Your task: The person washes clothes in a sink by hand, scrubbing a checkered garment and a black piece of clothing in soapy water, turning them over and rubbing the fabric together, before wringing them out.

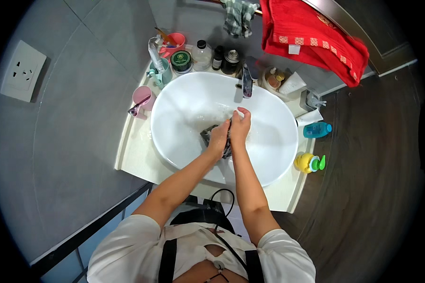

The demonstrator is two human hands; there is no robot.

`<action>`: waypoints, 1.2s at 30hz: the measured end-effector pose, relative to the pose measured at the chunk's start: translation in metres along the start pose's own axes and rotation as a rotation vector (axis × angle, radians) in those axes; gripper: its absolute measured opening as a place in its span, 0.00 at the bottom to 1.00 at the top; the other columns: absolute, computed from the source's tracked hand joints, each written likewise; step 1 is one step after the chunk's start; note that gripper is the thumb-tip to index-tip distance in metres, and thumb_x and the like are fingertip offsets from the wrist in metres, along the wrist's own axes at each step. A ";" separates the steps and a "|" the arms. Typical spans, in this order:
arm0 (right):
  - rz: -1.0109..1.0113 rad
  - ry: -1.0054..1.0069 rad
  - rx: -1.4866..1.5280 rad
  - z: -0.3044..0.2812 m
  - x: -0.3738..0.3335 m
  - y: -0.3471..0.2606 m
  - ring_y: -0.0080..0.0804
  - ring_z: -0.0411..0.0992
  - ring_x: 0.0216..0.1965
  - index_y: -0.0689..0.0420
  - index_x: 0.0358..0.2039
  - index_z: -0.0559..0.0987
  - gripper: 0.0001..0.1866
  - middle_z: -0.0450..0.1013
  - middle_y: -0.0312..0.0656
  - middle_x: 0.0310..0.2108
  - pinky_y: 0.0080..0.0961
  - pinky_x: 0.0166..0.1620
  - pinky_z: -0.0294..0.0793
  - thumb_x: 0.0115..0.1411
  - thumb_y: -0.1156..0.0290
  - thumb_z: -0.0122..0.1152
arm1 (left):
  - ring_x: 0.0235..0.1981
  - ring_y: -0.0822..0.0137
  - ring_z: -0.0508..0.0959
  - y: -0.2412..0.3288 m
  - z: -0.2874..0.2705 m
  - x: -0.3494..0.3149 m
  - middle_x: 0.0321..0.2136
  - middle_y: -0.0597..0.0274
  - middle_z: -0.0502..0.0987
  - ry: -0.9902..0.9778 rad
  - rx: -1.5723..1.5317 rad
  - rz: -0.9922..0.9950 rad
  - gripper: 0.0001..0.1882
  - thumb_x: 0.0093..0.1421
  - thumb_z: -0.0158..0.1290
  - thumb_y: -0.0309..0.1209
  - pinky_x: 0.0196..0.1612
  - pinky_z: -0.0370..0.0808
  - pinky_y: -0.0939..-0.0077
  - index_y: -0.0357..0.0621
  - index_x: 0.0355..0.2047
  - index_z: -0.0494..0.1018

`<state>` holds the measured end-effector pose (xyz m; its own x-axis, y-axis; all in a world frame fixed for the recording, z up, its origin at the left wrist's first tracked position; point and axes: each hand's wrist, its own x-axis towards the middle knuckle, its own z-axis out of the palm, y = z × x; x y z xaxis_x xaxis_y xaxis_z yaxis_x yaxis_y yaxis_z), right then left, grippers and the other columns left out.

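A dark, wet cloth [207, 135] with whitish suds on it is bunched up between my hands, low inside the white oval washbasin [174, 113]. My left hand [217, 139] closes over its left and middle part. Pressed against the other side is my right hand [240, 126], its fingers curled near the tap's spout and the cloth's edge in its grip. Part of the cloth hangs below my wrists; the rest is hidden under my palms. The metal tap [247, 82] stands at the basin's far rim, just beyond my right fingers. A little foamy water lies in the basin.
Left on the counter [136, 153] are a pink mug [143, 96] and a teal cup [164, 74]. Behind the basin stand a green-lidded jar [181, 61] and several bottles. At right are a blue bottle [316, 129] and yellow pump bottle [307, 162]. A red towel [311, 40] hangs above.
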<state>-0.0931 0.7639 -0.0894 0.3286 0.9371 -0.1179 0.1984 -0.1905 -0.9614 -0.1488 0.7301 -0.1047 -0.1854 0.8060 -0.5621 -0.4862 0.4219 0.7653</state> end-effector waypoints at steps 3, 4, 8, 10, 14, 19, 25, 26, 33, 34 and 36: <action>-0.260 -0.050 -0.018 -0.006 -0.041 -0.006 0.35 0.67 0.28 0.58 0.35 0.69 0.09 0.69 0.48 0.27 0.28 0.35 0.65 0.54 0.69 0.47 | 0.26 0.69 0.70 0.009 -0.016 0.010 0.27 0.58 0.72 -0.146 -0.103 -0.093 0.19 0.58 0.42 0.42 0.29 0.68 0.76 0.35 0.34 0.69; -0.157 -0.165 -0.016 -0.007 -0.064 -0.009 0.35 0.67 0.25 0.58 0.34 0.69 0.08 0.69 0.46 0.24 0.28 0.32 0.66 0.54 0.69 0.46 | 0.25 0.69 0.70 0.035 -0.019 0.003 0.26 0.59 0.72 -0.097 0.028 -0.192 0.19 0.58 0.42 0.42 0.27 0.68 0.75 0.36 0.31 0.70; -0.170 0.051 -0.008 -0.010 -0.029 -0.028 0.35 0.67 0.22 0.58 0.34 0.68 0.09 0.68 0.45 0.23 0.27 0.30 0.66 0.55 0.68 0.44 | 0.23 0.70 0.69 0.006 -0.005 -0.017 0.24 0.60 0.71 -0.041 0.030 -0.038 0.19 0.57 0.43 0.42 0.27 0.67 0.76 0.36 0.29 0.70; -0.148 0.020 -0.026 -0.014 -0.033 -0.035 0.36 0.66 0.22 0.58 0.33 0.68 0.09 0.68 0.45 0.24 0.28 0.30 0.66 0.55 0.68 0.44 | 0.24 0.69 0.68 0.022 0.006 -0.027 0.22 0.60 0.70 0.000 0.069 -0.089 0.19 0.57 0.42 0.42 0.28 0.65 0.75 0.35 0.28 0.70; -0.252 -0.084 -0.041 -0.012 -0.070 -0.024 0.32 0.65 0.21 0.58 0.32 0.67 0.06 0.67 0.44 0.22 0.27 0.29 0.65 0.54 0.71 0.44 | 0.24 0.69 0.67 0.058 -0.008 -0.034 0.19 0.60 0.68 -0.108 0.020 -0.121 0.19 0.58 0.41 0.41 0.29 0.65 0.71 0.35 0.26 0.69; -0.128 0.002 0.021 -0.018 -0.035 -0.031 0.26 0.62 0.20 0.59 0.31 0.67 0.06 0.66 0.40 0.19 0.23 0.28 0.64 0.54 0.72 0.44 | 0.21 0.73 0.67 0.015 -0.002 -0.039 0.18 0.63 0.68 -0.055 0.011 0.046 0.18 0.57 0.43 0.43 0.23 0.65 0.77 0.40 0.23 0.68; -0.333 0.080 -0.010 -0.013 -0.055 -0.038 0.29 0.64 0.20 0.58 0.32 0.68 0.07 0.66 0.42 0.19 0.24 0.31 0.65 0.55 0.70 0.43 | 0.21 0.72 0.68 0.028 -0.009 -0.043 0.19 0.62 0.70 -0.047 -0.054 -0.032 0.17 0.58 0.42 0.40 0.25 0.66 0.77 0.38 0.25 0.69; -0.278 0.061 -0.009 -0.017 -0.058 -0.040 0.29 0.64 0.20 0.58 0.32 0.67 0.07 0.66 0.43 0.19 0.24 0.31 0.65 0.55 0.70 0.43 | 0.20 0.71 0.68 0.013 -0.005 -0.049 0.20 0.62 0.70 -0.014 -0.009 0.040 0.17 0.58 0.43 0.40 0.25 0.67 0.77 0.38 0.25 0.70; -0.220 -0.075 -0.017 -0.019 -0.077 -0.045 0.27 0.62 0.16 0.58 0.31 0.67 0.06 0.64 0.40 0.13 0.25 0.25 0.64 0.54 0.71 0.45 | 0.23 0.72 0.69 0.043 -0.011 -0.054 0.21 0.63 0.69 -0.130 -0.228 -0.133 0.18 0.58 0.40 0.39 0.25 0.65 0.76 0.36 0.26 0.70; -0.170 -0.057 -0.026 -0.022 -0.062 -0.051 0.27 0.62 0.16 0.58 0.31 0.67 0.05 0.65 0.40 0.13 0.25 0.25 0.64 0.54 0.72 0.45 | 0.24 0.72 0.69 0.037 -0.007 -0.059 0.21 0.63 0.69 -0.111 -0.152 -0.045 0.17 0.58 0.40 0.39 0.25 0.66 0.76 0.36 0.26 0.70; -0.145 -0.058 -0.089 -0.027 -0.058 -0.056 0.28 0.63 0.16 0.57 0.31 0.67 0.04 0.66 0.42 0.15 0.26 0.25 0.64 0.54 0.72 0.45 | 0.26 0.73 0.70 0.035 -0.010 -0.064 0.24 0.63 0.71 -0.172 -0.033 -0.019 0.17 0.59 0.39 0.38 0.28 0.67 0.79 0.36 0.29 0.70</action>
<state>-0.0982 0.7127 -0.0217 0.2376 0.9714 0.0043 0.3218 -0.0746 -0.9439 -0.1624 0.6895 -0.0452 -0.0283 0.8581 -0.5127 -0.5166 0.4265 0.7424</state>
